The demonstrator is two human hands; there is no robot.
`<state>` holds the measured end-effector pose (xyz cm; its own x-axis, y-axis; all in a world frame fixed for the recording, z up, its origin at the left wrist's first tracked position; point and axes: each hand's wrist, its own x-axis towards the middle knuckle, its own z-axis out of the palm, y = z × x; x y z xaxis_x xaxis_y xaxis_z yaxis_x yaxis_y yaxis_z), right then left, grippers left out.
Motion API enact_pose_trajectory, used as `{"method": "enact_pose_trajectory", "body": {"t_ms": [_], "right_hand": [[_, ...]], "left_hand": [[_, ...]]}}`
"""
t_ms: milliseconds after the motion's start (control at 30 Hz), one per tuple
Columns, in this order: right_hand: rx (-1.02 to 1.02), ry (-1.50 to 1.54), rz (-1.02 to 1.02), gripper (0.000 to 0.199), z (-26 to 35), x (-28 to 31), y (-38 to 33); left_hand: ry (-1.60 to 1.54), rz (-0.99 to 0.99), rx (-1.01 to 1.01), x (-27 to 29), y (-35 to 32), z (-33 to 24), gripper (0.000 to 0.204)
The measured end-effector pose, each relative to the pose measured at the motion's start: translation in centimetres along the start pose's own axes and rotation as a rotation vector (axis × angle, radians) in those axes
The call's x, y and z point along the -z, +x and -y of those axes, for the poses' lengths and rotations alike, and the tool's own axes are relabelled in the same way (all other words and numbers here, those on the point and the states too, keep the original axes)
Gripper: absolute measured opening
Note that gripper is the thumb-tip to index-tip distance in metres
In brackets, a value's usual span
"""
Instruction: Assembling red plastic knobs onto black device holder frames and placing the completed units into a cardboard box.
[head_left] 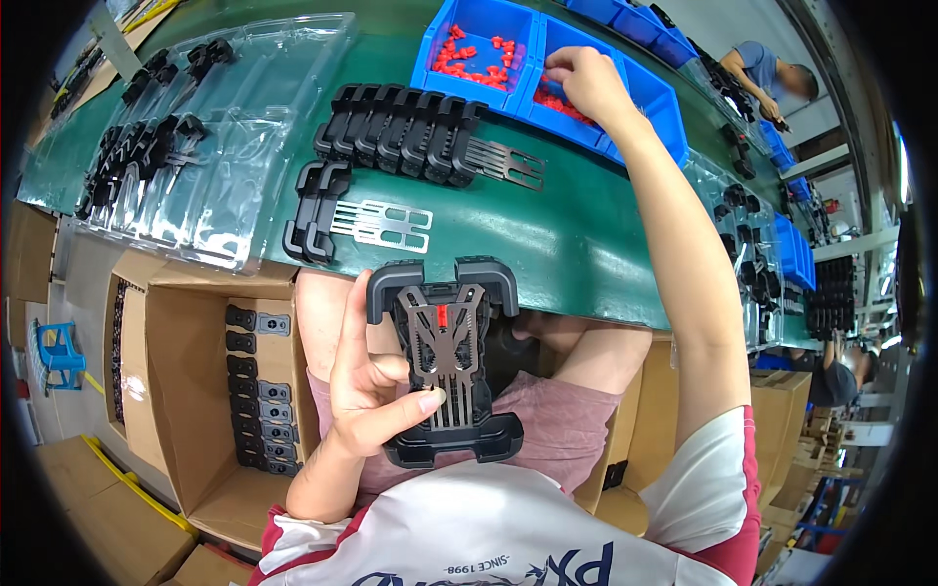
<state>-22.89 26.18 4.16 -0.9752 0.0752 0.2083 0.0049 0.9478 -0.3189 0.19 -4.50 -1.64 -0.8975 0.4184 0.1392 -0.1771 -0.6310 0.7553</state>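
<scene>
My left hand (366, 391) grips a black phone holder (451, 439) above my lap, thumb pressed on its metal plate (445, 342). The plate is slotted, with toothed strips along it. A small red part (442, 315) sits near the plate's upper middle. Over at the blue bins, my right hand (586, 83) reaches into the middle bin (576, 37), above small red plastic parts (557, 102). Its fingers are bent together; whatever is between them is hidden.
On the green table (547, 234) stand a row of black holders (396, 132) and a smaller stack (315, 210) with metal plates. Clear plastic trays (210, 176) hold black parts at left. A cardboard box (210, 391) stands below. Another person (767, 78) works at far right.
</scene>
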Motion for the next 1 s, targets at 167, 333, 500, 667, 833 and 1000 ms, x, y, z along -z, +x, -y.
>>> {"method": "enact_pose_trajectory", "body": {"t_ms": [167,333,500,667,833,1000], "right_hand": [[-0.152,0.828,-0.147,0.018,-0.7,0.5,-2.0],[-0.254,1.371,-0.180,0.023,1.6,1.3,-8.5],[-0.356,1.417,-0.031,0.021,3.0,0.6,-17.4],[-0.221,1.418,-0.102,0.018,6.0,1.7,-22.7],[0.228,1.267,-0.265,0.019,8.7,0.4,-23.4],[0.292,1.141,-0.213,0.016,9.7,0.7,-24.0]], "left_hand": [[0.026,-0.057,0.022,-0.5,-0.2,0.1,0.106],[-0.028,-0.059,0.052,-0.3,0.2,0.4,0.105],[-0.050,-0.010,0.054,-0.9,0.6,0.6,0.103],[-0.021,0.030,0.045,-1.4,0.6,0.8,0.102],[0.004,-0.006,0.053,-2.3,0.5,0.7,0.101],[0.046,-0.003,0.034,-2.5,0.5,0.5,0.099]]}}
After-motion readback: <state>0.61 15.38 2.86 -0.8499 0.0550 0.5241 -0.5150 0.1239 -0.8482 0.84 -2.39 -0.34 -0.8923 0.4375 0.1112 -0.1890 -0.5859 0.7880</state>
